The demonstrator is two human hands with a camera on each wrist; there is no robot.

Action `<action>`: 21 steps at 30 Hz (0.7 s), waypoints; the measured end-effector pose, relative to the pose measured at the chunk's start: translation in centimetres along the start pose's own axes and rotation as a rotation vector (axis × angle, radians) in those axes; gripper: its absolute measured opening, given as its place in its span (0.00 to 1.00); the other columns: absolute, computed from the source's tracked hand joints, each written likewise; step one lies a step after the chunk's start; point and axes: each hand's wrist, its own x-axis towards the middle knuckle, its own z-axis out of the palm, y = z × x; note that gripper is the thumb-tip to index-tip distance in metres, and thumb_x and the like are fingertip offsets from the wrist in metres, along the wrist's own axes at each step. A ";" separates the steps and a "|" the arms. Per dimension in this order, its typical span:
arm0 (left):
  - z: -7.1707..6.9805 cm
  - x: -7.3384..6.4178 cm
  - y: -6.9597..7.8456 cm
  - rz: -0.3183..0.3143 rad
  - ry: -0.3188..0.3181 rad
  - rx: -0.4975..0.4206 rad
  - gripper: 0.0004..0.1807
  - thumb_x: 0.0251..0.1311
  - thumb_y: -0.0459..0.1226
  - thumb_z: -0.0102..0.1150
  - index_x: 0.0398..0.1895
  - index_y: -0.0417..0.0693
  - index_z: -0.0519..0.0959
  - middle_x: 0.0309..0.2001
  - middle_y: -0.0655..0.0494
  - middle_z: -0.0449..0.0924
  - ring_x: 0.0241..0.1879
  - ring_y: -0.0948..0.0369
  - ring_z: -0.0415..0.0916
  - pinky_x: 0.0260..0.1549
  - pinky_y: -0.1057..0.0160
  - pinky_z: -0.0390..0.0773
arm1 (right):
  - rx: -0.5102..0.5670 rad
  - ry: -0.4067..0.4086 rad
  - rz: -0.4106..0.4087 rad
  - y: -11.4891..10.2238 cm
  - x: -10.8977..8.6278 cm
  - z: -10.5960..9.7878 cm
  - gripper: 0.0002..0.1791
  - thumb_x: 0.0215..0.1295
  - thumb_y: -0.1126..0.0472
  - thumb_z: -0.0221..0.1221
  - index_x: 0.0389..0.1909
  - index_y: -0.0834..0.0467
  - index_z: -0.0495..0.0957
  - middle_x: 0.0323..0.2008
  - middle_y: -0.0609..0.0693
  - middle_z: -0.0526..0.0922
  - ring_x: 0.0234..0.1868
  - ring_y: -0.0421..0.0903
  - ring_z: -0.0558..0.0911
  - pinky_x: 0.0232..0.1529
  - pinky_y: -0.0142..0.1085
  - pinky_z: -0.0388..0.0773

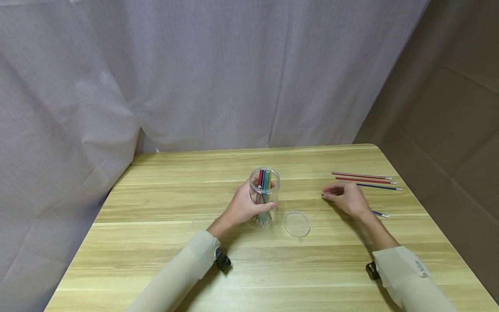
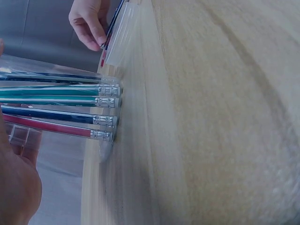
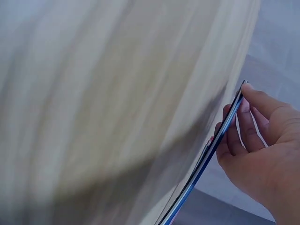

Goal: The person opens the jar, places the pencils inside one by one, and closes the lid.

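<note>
My left hand [image 1: 242,204] grips a clear plastic jar [image 1: 275,184], its thumb across the front. Inside stand several pencils [image 1: 266,177], green, dark blue, red and yellow; in the left wrist view their metal-banded eraser ends point down at the jar's base. To the right, my right hand [image 1: 348,199] pinches one end of a dark blue pencil [image 3: 206,157] between thumb and fingers. That pencil runs under the hand, and its eraser end [image 1: 380,214] shows beyond the wrist. A round clear lid [image 1: 297,224] lies flat on the table between the hands.
Two red pencils [image 1: 361,176] and another dark blue pencil [image 1: 380,186] lie side by side just beyond my right hand. The wooden table [image 1: 175,195] meets a grey curtain [image 1: 210,86] at the back, and a brown cloth wall [image 1: 448,130] stands at the right.
</note>
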 end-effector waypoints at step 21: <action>0.1 0.0 0.1 -0.017 0.006 0.004 0.44 0.53 0.34 0.83 0.72 0.45 0.70 0.56 0.54 0.86 0.54 0.58 0.84 0.56 0.55 0.84 | 0.267 -0.050 -0.011 -5.0 0.0 -0.2 0.15 0.68 0.66 0.71 0.51 0.71 0.86 0.46 0.63 0.90 0.41 0.32 0.87 0.42 0.23 0.82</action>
